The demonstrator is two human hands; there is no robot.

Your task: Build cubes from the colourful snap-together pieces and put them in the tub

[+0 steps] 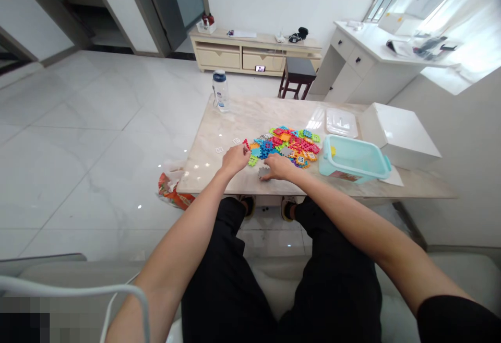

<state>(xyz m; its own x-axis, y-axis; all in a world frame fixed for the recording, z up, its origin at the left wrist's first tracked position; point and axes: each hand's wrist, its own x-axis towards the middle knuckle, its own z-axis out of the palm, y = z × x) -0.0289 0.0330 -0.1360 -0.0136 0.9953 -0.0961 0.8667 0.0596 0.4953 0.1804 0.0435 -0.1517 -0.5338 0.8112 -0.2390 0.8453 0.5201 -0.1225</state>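
Many multicoloured toothed plastic tiles (291, 142) lie heaped midway along the pale marbled worktop (203, 176). Toward its near edge I see the right hand (278, 167), thumb and fingers spread about a grey toothed plastic tile (262, 174). The left hand (236, 158) bunches its fingertips at a red toothed plastic tile (245, 143). Whether either pinches its tile, I cannot tell.

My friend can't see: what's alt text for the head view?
Someone's left hand and right hand are at a heap of colourful, notched plastic tiles on a pale marbled table, the right touching a grey tile. A turquoise plastic tub stands at right.
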